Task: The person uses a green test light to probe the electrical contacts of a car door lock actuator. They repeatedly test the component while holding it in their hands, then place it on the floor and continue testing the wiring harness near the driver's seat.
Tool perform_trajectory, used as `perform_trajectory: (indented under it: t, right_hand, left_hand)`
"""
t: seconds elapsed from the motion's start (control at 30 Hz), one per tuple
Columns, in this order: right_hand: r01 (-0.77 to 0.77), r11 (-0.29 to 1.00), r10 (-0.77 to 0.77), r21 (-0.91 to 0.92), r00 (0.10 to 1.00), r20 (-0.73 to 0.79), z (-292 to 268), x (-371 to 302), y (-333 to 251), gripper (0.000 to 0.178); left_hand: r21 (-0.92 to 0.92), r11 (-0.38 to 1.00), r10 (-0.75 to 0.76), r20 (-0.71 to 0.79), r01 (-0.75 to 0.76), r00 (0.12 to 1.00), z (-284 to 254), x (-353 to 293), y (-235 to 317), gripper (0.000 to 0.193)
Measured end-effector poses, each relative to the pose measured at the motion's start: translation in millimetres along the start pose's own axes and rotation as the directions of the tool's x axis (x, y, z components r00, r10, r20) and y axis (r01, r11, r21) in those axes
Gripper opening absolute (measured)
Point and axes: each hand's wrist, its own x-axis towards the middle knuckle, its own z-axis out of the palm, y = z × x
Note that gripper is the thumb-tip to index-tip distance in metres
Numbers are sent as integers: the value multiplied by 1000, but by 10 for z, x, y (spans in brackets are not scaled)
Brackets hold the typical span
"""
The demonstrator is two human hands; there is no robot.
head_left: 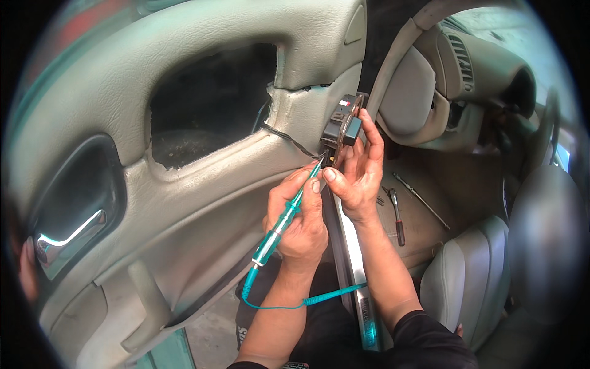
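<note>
My left hand (296,215) is closed round a teal, see-through circuit tester (278,234), a pen-shaped probe with a coiled teal cord (335,294). Its tip points up to the lower end of a dark switch module (342,126), where black wires (287,139) run in; whether it touches metal I cannot make out. In my right hand (358,166) the module is held between thumb and fingers, beside the door's edge. The wires come from a ragged opening (212,104) in the beige door panel (209,200).
A ratchet (396,216) with a red-and-black handle and a long metal extension bar (421,200) lie on the car floor. To the right stands a pale seat (473,277), below the steering wheel (547,141). A chrome door handle (74,237) is at left.
</note>
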Motion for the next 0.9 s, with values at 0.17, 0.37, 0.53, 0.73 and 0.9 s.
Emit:
perform_trajectory:
  t: [0.17, 0.37, 0.53, 0.73, 0.9]
  right_hand:
    - [-13, 1000, 12, -9, 1000, -14, -51, 0, 26, 98]
    - [7, 1000, -7, -12, 1000, -17, -60, 3, 45, 97]
    - [18, 1000, -19, -16, 999, -39, -40, -2, 67, 97]
    - [1, 1000, -1, -3, 999, -36, -29, 5, 40, 95]
    - [5, 1000, -5, 7, 1000, -22, -31, -1, 56, 96]
  left_hand:
    - [-21, 1000, -17, -13, 17, 1000, 26, -6, 10, 12]
    - [-5, 1000, -11, -7, 11, 1000, 25, -14, 8, 12]
    - [-20, 999, -31, -3, 30, 1000, 11, -8, 9, 11]
    - [-57, 997, -50, -15, 49, 999, 26, -8, 20, 12]
    - [-57, 997, -55, -1, 55, 998, 6, -1, 32, 12]
